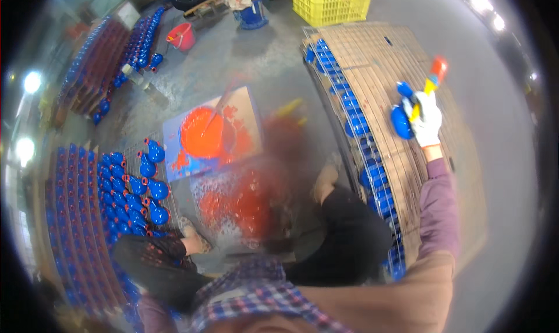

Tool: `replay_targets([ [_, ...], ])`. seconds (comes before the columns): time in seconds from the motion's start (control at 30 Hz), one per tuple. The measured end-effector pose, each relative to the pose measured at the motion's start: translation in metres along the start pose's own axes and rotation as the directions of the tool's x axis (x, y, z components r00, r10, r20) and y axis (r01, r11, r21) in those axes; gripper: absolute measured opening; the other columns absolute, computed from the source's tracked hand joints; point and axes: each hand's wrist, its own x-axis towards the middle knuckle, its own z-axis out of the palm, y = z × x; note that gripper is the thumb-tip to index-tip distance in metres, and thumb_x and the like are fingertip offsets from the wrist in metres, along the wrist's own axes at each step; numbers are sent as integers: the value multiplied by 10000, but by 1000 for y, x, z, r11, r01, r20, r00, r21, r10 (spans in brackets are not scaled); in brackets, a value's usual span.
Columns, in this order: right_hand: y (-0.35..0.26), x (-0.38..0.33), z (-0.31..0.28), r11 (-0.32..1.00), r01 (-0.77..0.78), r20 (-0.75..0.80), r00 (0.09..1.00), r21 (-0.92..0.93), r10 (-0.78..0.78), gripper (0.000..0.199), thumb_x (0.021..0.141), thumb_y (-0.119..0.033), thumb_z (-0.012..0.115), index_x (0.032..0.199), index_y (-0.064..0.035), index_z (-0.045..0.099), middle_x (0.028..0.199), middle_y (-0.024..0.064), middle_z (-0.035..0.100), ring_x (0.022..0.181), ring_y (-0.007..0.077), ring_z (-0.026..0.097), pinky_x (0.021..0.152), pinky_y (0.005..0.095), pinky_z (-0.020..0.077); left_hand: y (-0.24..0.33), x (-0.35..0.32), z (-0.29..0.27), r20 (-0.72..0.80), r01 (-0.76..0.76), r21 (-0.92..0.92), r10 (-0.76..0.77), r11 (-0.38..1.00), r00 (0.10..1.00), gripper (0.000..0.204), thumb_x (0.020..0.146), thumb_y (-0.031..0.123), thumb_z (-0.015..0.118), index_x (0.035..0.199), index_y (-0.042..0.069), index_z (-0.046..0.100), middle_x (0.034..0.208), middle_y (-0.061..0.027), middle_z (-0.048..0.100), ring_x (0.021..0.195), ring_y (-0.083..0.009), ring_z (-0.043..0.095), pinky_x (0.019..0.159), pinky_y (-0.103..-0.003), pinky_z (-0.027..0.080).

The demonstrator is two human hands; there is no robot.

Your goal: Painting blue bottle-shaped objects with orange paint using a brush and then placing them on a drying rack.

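Observation:
My right hand (429,120), in a white glove, is stretched far out to the right over a stack of wooden boards (372,59). Its fingers are closed round the yellow handle of a paintbrush (438,72) whose head is red. Right beside the fingers is a glossy blue bulb-shaped piece (401,122) with a narrow neck; whether the hand also grips it, I cannot tell. Of my left arm only a purple sleeve (154,314) shows at the lower left edge; my left hand is out of sight. Between my feet and the far floor stands an open tub of orange-red paint (202,132).
The tub sits on a paint-splashed board (247,109). At left are racks of blue bulb-shaped pieces with red rims (156,188). More blue pieces (355,126) lie under a wire grid by the boards. A yellow crate (332,4), red bucket (181,37) and blue bucket (251,16) stand farther off.

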Motion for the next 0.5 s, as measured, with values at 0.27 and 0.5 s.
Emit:
replay_targets([
  [0.27,-244,12,-46,835,-201,129,979,511,157,355,734,-71,831,947,-68,547,878,49,553,772,151,544,739,291,493,201,9,-178,242,289,-913,-188,288,952,420,1013,273,518,1326,-6,536,1231,-126,625,1068,-229,629,893,-355,516],
  [0.5,-390,-6,-19,416,-178,212,977,892,-35,427,715,-7,836,940,-79,480,1008,92,618,857,153,583,793,305,500,382,-82,-167,70,761,-584,917,-281,393,825,852,332,714,1500,36,298,1467,-118,422,1308,-220,450,1046,-411,428],
])
